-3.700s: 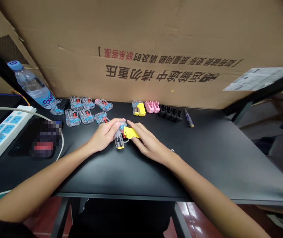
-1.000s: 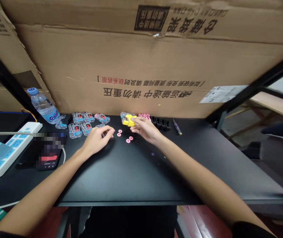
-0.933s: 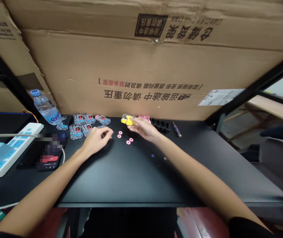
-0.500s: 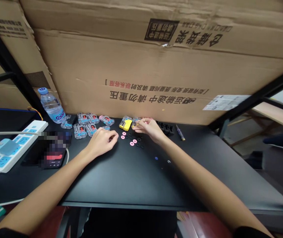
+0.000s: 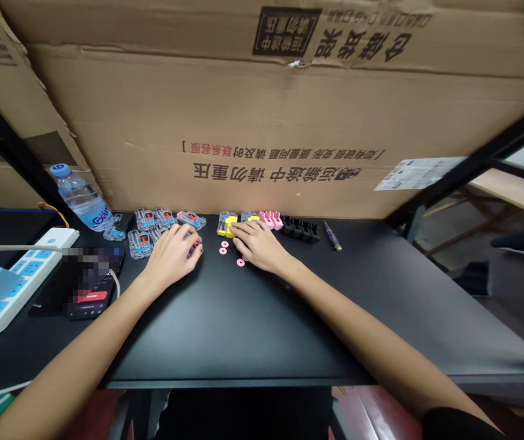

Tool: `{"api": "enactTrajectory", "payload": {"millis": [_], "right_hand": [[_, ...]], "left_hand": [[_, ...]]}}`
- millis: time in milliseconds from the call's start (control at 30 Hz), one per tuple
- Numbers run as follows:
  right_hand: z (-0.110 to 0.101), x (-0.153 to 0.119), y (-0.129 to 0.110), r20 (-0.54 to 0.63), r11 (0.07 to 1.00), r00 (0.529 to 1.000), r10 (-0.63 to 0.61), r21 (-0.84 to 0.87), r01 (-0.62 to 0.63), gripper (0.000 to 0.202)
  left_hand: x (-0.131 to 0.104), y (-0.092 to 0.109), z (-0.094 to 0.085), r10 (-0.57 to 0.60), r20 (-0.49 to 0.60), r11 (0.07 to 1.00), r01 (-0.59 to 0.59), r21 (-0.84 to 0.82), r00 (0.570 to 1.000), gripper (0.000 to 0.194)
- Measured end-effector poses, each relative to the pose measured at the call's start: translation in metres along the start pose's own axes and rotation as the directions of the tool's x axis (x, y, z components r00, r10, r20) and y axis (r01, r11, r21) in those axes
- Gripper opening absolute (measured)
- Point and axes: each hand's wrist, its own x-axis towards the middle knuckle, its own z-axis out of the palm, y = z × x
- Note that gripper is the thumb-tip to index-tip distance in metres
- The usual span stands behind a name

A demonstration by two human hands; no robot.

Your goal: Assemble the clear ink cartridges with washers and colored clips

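Note:
My left hand [image 5: 172,255] is at the right end of a group of clear plastic cases [image 5: 141,243] with blue and red parts inside. Its thumb and fingers close around one small clear case [image 5: 193,247], mostly hidden by the hand. To the right, my right hand [image 5: 262,247] lies palm down, fingers stretched out, with the fingertips at a clear case with a yellow part [image 5: 230,227]; whether they touch it I cannot tell. Another yellow-trimmed case [image 5: 249,217] is behind those fingers. Pink washers [image 5: 223,250] lie between the hands, some partly covered.
Pink toothed pieces [image 5: 271,220] and a black toothed strip [image 5: 301,229] stand along the cardboard [image 5: 262,110]. Farther right lies a screwdriver [image 5: 332,236]. On the left are a water bottle [image 5: 82,198], a white power strip [image 5: 18,281] and a phone with a cable [image 5: 92,293].
My left hand has moved left and opened from a curl to reach around a clear case. My right hand has come down and left, uncovering the pink pieces and covering the black washers.

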Motion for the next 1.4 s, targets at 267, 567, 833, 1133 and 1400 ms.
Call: {"api": "enactTrajectory", "payload": {"millis": [267, 567, 833, 1133, 1400], "right_hand": [[-0.023, -0.022, 0.060, -0.210, 0.977, 0.957, 0.200, -0.035, -0.212, 0.045], [-0.003, -0.043, 0.096, -0.133, 0.973, 0.982, 0.138, -0.165, -0.159, 0.037], [-0.009, -0.039, 0.078, -0.163, 0.915, 0.950, 0.265, -0.270, -0.301, 0.039], [-0.015, -0.039, 0.063, -0.154, 0.906, 0.946, 0.286, -0.277, -0.319, 0.038], [-0.043, -0.038, 0.038, -0.286, 0.944, 0.902, 0.324, 0.032, -0.329, 0.023]], "left_hand": [[-0.003, -0.012, 0.004, -0.075, 0.111, 0.994, 0.083, -0.076, 0.991, 0.027], [-0.002, -0.009, 0.010, -0.011, 0.103, 0.993, 0.023, -0.118, 0.995, 0.031], [-0.003, -0.008, 0.009, 0.018, 0.113, 0.999, -0.013, -0.045, 0.993, 0.040], [-0.003, -0.002, 0.006, 0.027, 0.123, 0.999, -0.024, -0.021, 0.992, 0.035], [-0.002, 0.006, 0.002, 0.052, 0.031, 0.982, -0.046, -0.184, 0.998, 0.026]]}}
